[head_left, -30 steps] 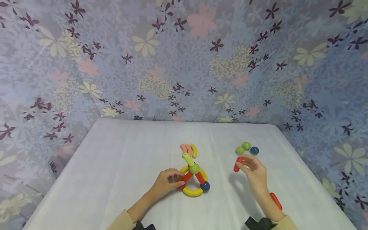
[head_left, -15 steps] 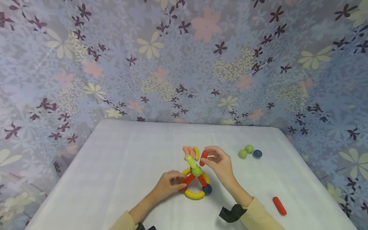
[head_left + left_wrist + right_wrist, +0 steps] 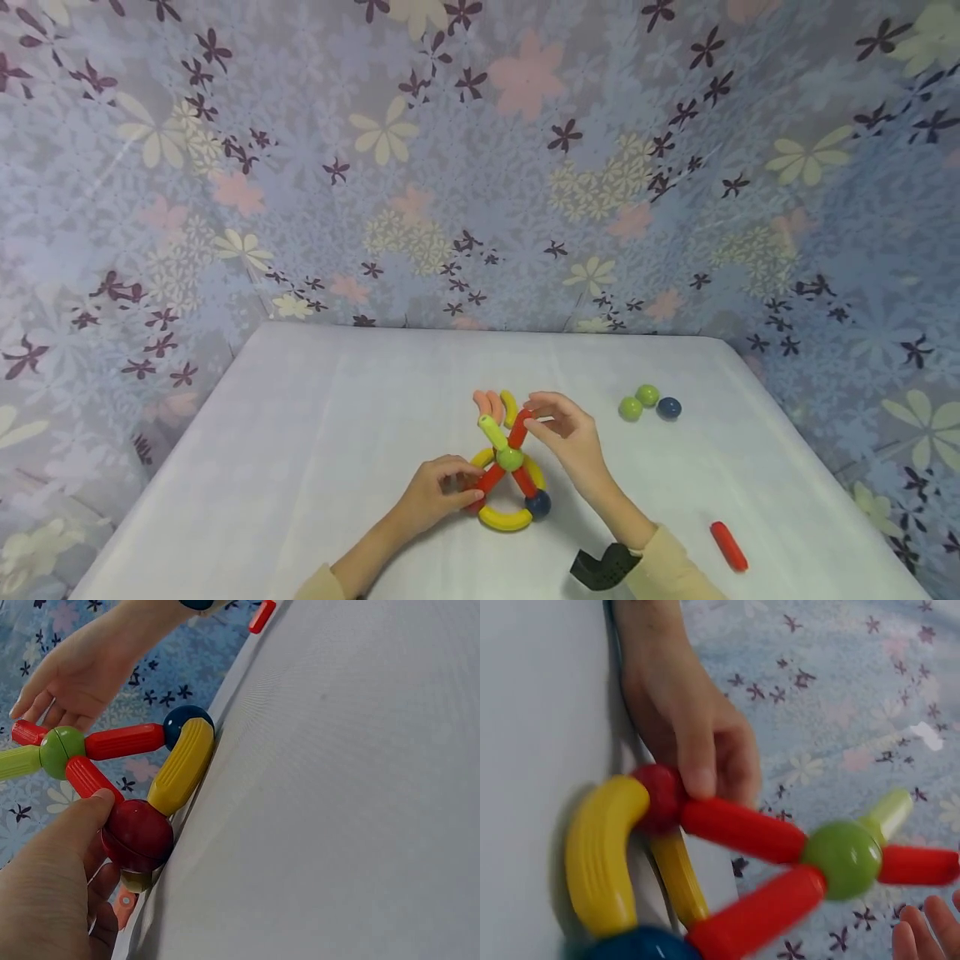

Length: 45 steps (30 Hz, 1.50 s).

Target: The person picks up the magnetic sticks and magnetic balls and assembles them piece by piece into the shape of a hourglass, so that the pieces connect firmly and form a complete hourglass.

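Note:
A magnetic ball-and-rod model stands on the table, with yellow curved rods (image 3: 505, 520) round its base and red rods rising to a green ball (image 3: 510, 457) on top. My left hand (image 3: 435, 492) grips its lower left corner, the thumb on a red rod beside the red ball (image 3: 139, 834). A dark blue ball (image 3: 538, 504) forms the right corner. From the green ball a light green rod (image 3: 492, 432) slants up and left. My right hand (image 3: 566, 429) pinches the upper end of a red rod (image 3: 519, 429), whose lower end meets the green ball.
Behind the model lie two salmon curved rods (image 3: 481, 404) and a yellow curved rod (image 3: 509, 408). Two loose green balls (image 3: 648, 395) and a dark blue ball (image 3: 669, 407) sit at the back right. One more red rod (image 3: 729, 547) rests on the white table (image 3: 337, 392) at front right.
My right hand has carried its red rod leftward from near the loose balls and down onto the model's green ball. The left hand keeps its grip on the corner.

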Each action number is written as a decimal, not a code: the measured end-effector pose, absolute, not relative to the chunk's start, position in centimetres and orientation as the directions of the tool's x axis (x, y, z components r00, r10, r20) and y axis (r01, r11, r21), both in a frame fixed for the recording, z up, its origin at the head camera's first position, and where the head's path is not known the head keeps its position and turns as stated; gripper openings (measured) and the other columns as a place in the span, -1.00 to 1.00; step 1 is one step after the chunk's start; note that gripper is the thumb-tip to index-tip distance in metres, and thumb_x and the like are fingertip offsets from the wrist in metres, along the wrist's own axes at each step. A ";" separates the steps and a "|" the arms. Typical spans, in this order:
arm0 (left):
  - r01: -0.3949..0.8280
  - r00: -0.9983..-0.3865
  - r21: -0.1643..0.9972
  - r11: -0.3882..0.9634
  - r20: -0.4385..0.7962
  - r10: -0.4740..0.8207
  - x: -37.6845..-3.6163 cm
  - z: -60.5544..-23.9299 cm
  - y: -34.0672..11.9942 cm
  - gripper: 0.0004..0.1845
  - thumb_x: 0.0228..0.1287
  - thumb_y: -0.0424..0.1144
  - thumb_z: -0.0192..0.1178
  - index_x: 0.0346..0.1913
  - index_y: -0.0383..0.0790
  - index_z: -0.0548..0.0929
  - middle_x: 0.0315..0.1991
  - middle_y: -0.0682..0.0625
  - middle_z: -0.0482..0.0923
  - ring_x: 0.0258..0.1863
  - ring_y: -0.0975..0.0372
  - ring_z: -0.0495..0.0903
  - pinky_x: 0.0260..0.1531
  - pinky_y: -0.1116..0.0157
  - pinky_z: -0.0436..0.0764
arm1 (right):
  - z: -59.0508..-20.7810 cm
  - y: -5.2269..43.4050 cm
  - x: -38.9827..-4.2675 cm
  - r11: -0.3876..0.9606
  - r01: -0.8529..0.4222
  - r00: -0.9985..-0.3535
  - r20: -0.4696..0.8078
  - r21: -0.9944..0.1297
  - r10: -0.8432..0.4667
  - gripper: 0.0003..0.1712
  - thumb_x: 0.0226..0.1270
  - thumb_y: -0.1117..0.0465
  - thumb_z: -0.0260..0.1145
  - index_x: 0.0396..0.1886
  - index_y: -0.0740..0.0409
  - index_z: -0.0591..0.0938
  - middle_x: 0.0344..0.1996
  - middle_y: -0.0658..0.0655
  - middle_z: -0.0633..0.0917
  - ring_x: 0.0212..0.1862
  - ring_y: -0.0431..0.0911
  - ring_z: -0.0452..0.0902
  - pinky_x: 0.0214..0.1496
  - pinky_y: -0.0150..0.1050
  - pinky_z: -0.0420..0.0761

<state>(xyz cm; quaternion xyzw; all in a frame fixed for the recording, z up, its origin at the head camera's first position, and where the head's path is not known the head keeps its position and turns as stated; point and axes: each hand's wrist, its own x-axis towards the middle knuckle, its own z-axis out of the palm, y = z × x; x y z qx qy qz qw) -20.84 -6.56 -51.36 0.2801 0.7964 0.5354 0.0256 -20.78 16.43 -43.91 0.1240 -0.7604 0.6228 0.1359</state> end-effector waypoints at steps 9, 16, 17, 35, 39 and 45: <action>0.410 -0.839 0.879 0.244 0.257 0.480 -19.1 -48.5 -6.6 -0.77 0.11 -0.32 0.34 -0.14 -0.25 0.71 -0.36 -0.13 0.66 -0.35 0.03 0.49 -0.36 0.38 0.43 | -44.2 22.1 -23.5 0.300 -0.240 -0.890 0.333 -0.923 0.313 -0.78 0.28 0.35 0.27 -0.11 0.36 0.62 -0.21 0.15 0.69 -0.26 -0.41 0.54 -0.22 -0.55 0.54; 0.405 -0.846 0.874 0.268 0.247 0.473 -20.0 -51.5 -6.5 -0.75 0.11 -0.25 0.35 -0.12 -0.18 0.71 -0.33 -0.08 0.68 -0.37 0.10 0.50 -0.38 0.40 0.42 | -45.8 27.8 -24.8 0.431 -0.116 -0.782 0.350 -0.895 0.516 -0.78 0.24 0.36 0.26 -0.11 0.28 0.65 -0.28 -0.07 0.67 -0.26 -0.45 0.46 -0.21 -0.66 0.44; 0.408 -0.844 0.873 0.267 0.249 0.476 -20.1 -51.8 -6.5 -0.75 0.12 -0.22 0.35 -0.11 -0.15 0.71 -0.33 -0.05 0.67 -0.38 0.16 0.50 -0.38 0.41 0.42 | -46.1 28.4 -25.0 0.448 -0.096 -0.770 0.352 -0.889 0.532 -0.76 0.21 0.37 0.26 -0.10 0.28 0.64 -0.25 0.01 0.69 -0.24 -0.42 0.46 -0.20 -0.66 0.43; 0.365 -0.859 0.889 0.275 0.208 0.467 -19.3 -51.3 -7.0 -0.75 0.12 -0.24 0.35 -0.11 -0.17 0.71 -0.32 -0.08 0.67 -0.36 0.09 0.51 -0.38 0.43 0.42 | -50.9 32.2 -25.7 0.500 0.175 -0.806 0.168 -0.848 0.567 -0.53 0.10 0.51 0.10 0.08 0.55 0.45 0.12 0.58 0.44 0.29 0.40 0.25 0.35 0.21 0.25; 0.386 -0.846 0.885 0.261 0.226 0.484 -18.8 -49.6 -6.7 -0.76 0.13 -0.30 0.33 -0.11 -0.25 0.70 -0.33 -0.14 0.67 -0.35 0.01 0.49 -0.38 0.41 0.45 | -50.8 32.0 -25.7 0.449 0.149 -0.749 0.196 -0.881 0.633 -0.55 0.12 0.49 0.12 0.07 0.54 0.47 0.08 0.54 0.48 0.21 0.35 0.36 0.28 0.12 0.37; 0.427 -0.835 0.869 0.248 0.274 0.478 -19.1 -48.2 -6.5 -0.78 0.11 -0.34 0.34 -0.14 -0.26 0.72 -0.35 -0.12 0.67 -0.36 0.00 0.50 -0.39 0.38 0.47 | -47.5 31.0 -26.1 0.276 0.065 -0.669 0.163 -0.959 0.725 -0.54 0.15 0.35 0.28 0.10 0.29 0.54 -0.02 0.15 0.60 -0.20 -0.28 0.42 -0.19 -0.57 0.41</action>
